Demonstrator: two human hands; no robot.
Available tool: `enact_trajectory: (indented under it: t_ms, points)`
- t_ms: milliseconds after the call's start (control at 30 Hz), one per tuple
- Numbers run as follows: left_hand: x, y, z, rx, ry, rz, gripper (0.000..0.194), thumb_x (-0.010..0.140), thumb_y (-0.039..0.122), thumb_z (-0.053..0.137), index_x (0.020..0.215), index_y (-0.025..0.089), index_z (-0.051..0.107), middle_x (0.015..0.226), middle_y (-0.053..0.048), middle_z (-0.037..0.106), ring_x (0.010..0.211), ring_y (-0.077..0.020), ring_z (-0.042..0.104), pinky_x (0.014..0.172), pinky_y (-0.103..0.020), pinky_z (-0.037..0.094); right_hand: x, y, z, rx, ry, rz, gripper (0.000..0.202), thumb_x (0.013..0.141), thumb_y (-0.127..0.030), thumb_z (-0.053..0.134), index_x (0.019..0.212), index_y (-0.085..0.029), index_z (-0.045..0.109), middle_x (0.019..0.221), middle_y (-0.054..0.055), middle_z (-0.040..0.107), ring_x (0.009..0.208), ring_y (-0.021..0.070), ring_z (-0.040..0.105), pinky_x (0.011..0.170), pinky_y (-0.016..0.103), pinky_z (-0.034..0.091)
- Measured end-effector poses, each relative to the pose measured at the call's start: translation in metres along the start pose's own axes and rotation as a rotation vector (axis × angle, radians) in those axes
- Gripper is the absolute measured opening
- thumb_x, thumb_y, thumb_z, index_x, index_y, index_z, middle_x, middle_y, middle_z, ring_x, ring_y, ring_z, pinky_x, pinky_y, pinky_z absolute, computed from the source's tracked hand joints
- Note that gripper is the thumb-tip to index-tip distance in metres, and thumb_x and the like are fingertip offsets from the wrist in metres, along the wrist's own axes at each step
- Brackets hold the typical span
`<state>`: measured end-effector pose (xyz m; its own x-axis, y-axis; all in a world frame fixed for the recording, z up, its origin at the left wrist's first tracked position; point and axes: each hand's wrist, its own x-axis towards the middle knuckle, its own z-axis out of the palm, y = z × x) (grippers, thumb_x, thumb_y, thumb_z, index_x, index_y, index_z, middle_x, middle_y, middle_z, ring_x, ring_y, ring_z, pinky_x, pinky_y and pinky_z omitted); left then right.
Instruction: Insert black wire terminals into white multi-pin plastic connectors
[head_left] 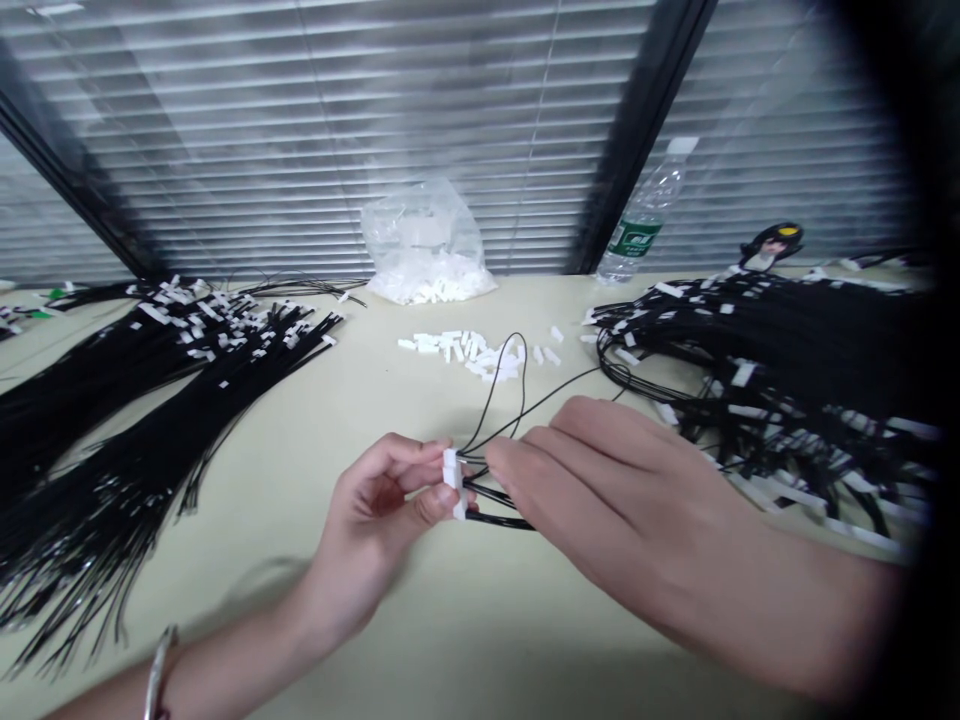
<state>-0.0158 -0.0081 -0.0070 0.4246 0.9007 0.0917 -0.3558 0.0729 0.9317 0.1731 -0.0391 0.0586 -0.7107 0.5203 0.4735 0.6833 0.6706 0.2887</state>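
Set at a plain, pale cream tabletop (450, 655), running back to the base of the blinds. Backed by grey-white horizontal blinds (465, 110), lowered to about table level, with thin vertical cords, and divided into sections by dark frame posts (646, 110). Lit coolly, with pale glare across the slats and a bright streak (56, 8) at top left.

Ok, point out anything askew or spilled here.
Loose white pieces lie strewn outside the plastic bag, perhaps deliberately. One black wire loops up near the white connector, unlike the straighter wires below.
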Motion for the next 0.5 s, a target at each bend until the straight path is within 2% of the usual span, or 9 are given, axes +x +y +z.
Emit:
enact_trajectory:
  t_ms: [300,500]
  points:
    - [-0.0002,0.0008,0.0012,0.016,0.001,0.006,0.016,0.077,0.008,0.063,0.083,0.023,0.063,0.078,0.005,0.068,0.071,-0.0077,0.061,0.067,-0.020,0.049,-0.0022,0.0015,-0.0009,-0.012,0.000,0.012,0.028,0.086,-0.007,0.035,0.089,-0.009,0.062,0.068,0.006,0.053,0.062,0.0167,0.043,0.056,0.031,0.033]
    - [-0.0010,0.0003,-0.0001,0.092,0.020,0.071,0.021,0.076,0.005,0.064,0.083,0.025,0.067,0.082,0.005,0.066,0.076,-0.0070,0.060,0.068,-0.017,0.049,-0.0022,-0.0021,0.0017,-0.011,0.049,-0.017,0.027,0.087,-0.008,0.035,0.090,-0.008,0.062,0.069,0.007,0.056,0.062,0.0169,0.044,0.058,0.032,0.036]
